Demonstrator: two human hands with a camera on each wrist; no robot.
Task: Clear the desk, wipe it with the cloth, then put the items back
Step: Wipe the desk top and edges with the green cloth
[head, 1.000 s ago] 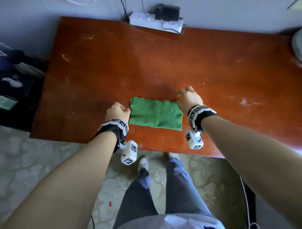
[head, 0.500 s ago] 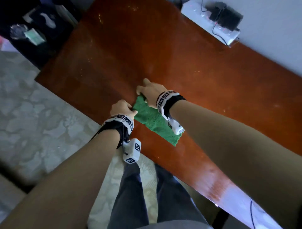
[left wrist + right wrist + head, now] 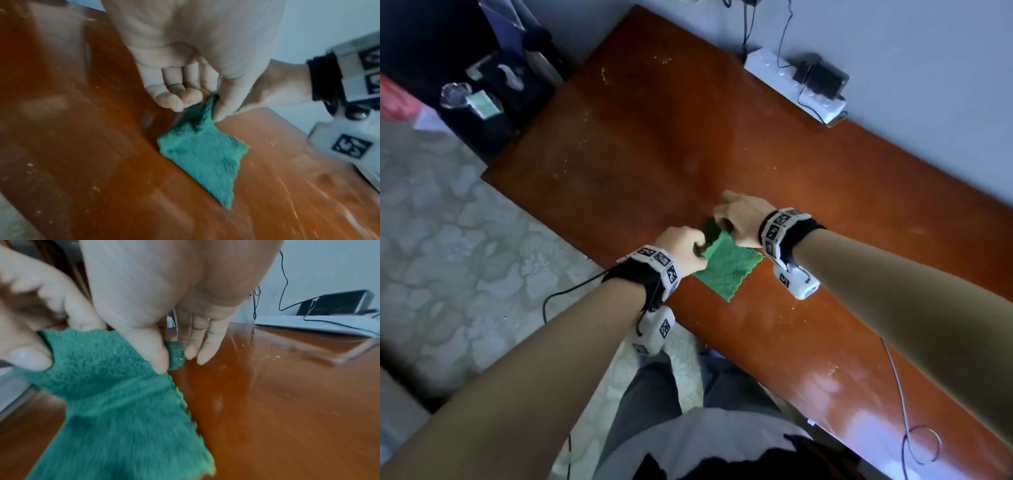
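Head view: the desk point(image 3: 722, 137) looks cleared apart from a power strip point(image 3: 794, 84) at its far edge. Left hand point(image 3: 681, 248) and right hand point(image 3: 744, 219) each pinch the green cloth point(image 3: 726, 270), lifted near the near edge. Crumbs suggest wiping is unfinished; returning items remains. No containers visible.

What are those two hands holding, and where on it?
The green cloth: the left hand and the right hand each pinch an upper corner.
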